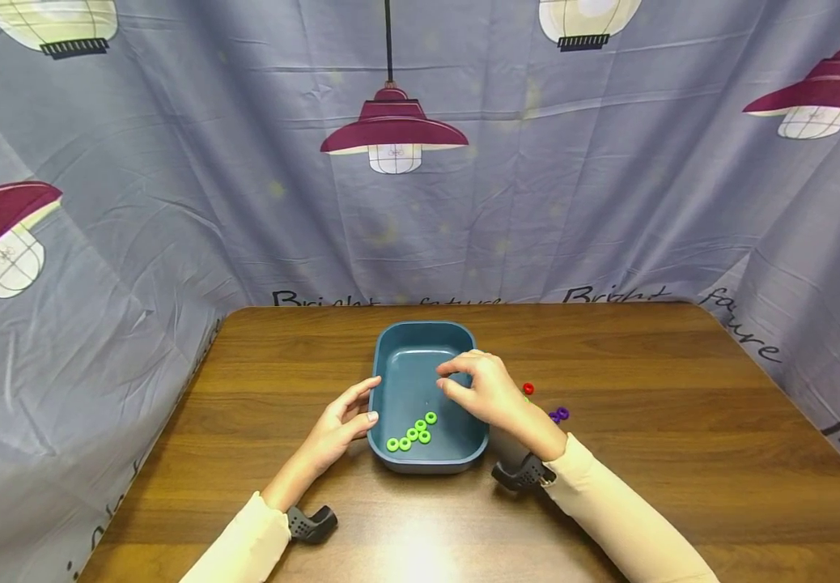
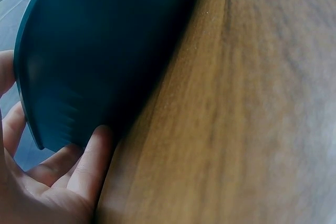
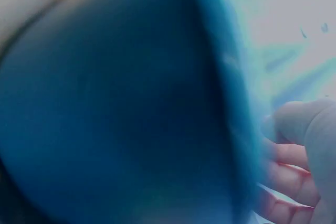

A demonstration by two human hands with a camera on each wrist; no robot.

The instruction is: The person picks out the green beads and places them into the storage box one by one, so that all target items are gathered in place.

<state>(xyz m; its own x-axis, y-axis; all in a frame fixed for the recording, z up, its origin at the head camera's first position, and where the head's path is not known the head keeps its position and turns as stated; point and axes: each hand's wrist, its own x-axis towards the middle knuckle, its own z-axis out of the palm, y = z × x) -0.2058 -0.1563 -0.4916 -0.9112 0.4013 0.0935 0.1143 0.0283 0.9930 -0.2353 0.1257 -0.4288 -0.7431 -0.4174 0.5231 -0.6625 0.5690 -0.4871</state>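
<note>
A dark blue-green tray [image 1: 429, 467] stands on the table, with several small green rings [image 1: 421, 425] lying in its near left part. Against the tray's left side rests my left hand [image 1: 336, 425]; in the left wrist view its fingers [image 2: 94, 163] touch the outer wall. Over the tray's right side hovers my right hand [image 1: 489, 389], thumb and forefinger apart, and no object shows between them. The right wrist view is blurred, with the tray wall [image 3: 231, 98] beside the fingers.
Right of the tray, a red ring [image 1: 528, 389] and purple rings [image 1: 562, 413] lie on the wooden table [image 1: 653, 453], along with a bit of green partly hidden by my right hand. Behind the table hangs a grey-blue curtain [image 1: 260, 186] printed with lamps.
</note>
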